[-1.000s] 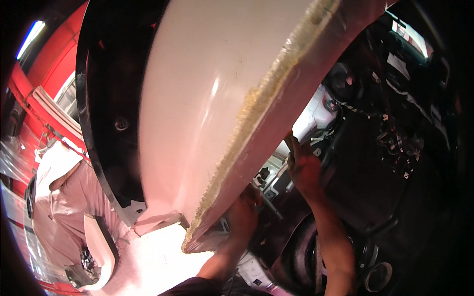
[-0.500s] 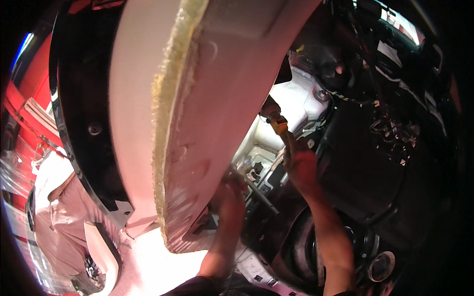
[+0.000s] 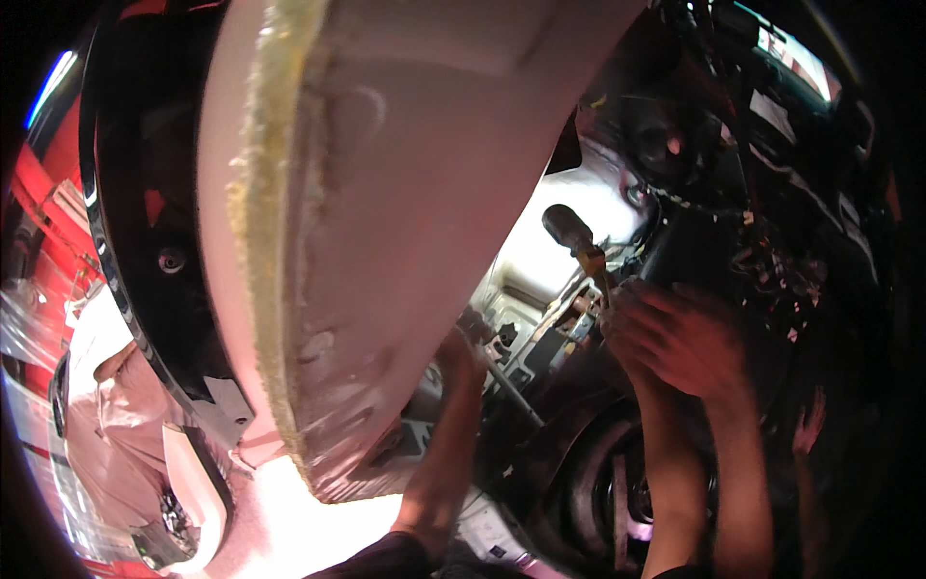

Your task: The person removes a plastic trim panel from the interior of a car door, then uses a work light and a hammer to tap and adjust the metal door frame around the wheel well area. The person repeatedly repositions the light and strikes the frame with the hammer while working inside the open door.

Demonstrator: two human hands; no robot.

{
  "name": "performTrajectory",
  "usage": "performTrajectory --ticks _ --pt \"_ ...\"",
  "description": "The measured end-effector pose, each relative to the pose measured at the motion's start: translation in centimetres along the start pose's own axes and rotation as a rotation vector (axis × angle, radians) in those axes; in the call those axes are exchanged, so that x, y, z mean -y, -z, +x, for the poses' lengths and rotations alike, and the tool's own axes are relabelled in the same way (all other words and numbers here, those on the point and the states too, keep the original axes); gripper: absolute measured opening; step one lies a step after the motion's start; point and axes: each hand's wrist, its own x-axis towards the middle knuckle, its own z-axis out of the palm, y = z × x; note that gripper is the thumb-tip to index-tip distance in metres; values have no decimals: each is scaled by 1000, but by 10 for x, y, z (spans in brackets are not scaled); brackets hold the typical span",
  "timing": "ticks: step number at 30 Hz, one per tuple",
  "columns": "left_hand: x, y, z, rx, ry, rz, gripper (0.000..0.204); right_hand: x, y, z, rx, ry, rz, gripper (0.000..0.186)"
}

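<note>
My right hand (image 3: 627,352) is closed around the thin handle of a tool (image 3: 571,230) with a dark rounded head and a yellowish-brown collar. Another person's hand (image 3: 680,338) overlaps mine from the right, with its fingers across the handle end, so part of my grip is hidden. The tool's head lies against a bright white metal body section (image 3: 540,241). My left hand (image 3: 461,355) reaches under the edge of a large pale pink panel (image 3: 405,203). Its fingers are in shadow beside metal brackets (image 3: 516,318), and what they touch cannot be made out.
A rough yellowish strip (image 3: 260,193) runs along the panel's edge. Dark trim and loose wiring (image 3: 772,270) fill the right side. A grey rod (image 3: 516,391) lies below the brackets, near a round dark well (image 3: 579,492). Red bodywork (image 3: 53,193) stands at far left.
The tool's head has shifted right and slightly down in view, showing more of it. Another person's hand and forearm have come in over my right hand. The panel sits further left.
</note>
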Motion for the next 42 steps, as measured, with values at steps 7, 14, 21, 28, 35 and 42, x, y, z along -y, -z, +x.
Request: performTrajectory --ticks 7,14,21,28,35,42 --pt "5 -9 4 11 34 -6 39 19 136 99 457 -41 -158 55" --pt "0 2 1 61 46 -23 42 11 235 149 354 78 131 52" --pt "1 -3 -2 52 76 -38 43 45 247 160 264 -160 11 56" --pt "-2 -7 1 32 101 -25 39 33 220 139 224 256 -138 40" --pt "3 -1 1 124 60 -27 45 -1 220 123 -350 1128 -1391 25" --pt "3 0 3 120 86 -96 52 -26 218 98 -602 1383 -1847 15"
